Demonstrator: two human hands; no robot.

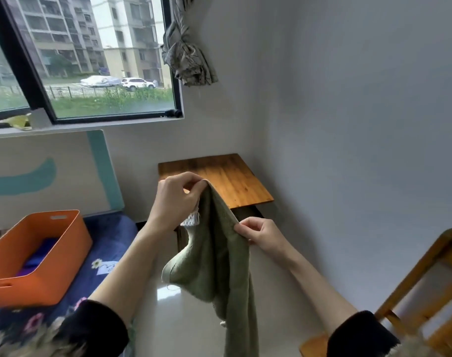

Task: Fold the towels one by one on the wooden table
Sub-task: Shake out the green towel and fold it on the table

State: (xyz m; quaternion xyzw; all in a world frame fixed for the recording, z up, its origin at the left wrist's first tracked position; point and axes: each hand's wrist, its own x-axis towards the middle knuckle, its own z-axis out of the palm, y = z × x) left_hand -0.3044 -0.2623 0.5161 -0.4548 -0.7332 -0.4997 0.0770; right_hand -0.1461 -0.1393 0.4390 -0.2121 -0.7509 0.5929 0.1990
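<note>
A green towel [224, 258] hangs in the air in front of the small wooden table [232, 176], which stands in the room's corner. My left hand [176, 199] pinches the towel's top edge, raised just above the table's near edge. My right hand [261, 234] pinches the same edge lower and to the right. The towel droops in folds toward the floor, a white fringe showing under my left hand.
An orange basket [39, 253] with blue and purple cloth inside sits on a floral blue bed [109, 243] at the left. A wooden chair [420, 287] stands at the lower right. White walls close the corner behind the table, under a window [91, 60].
</note>
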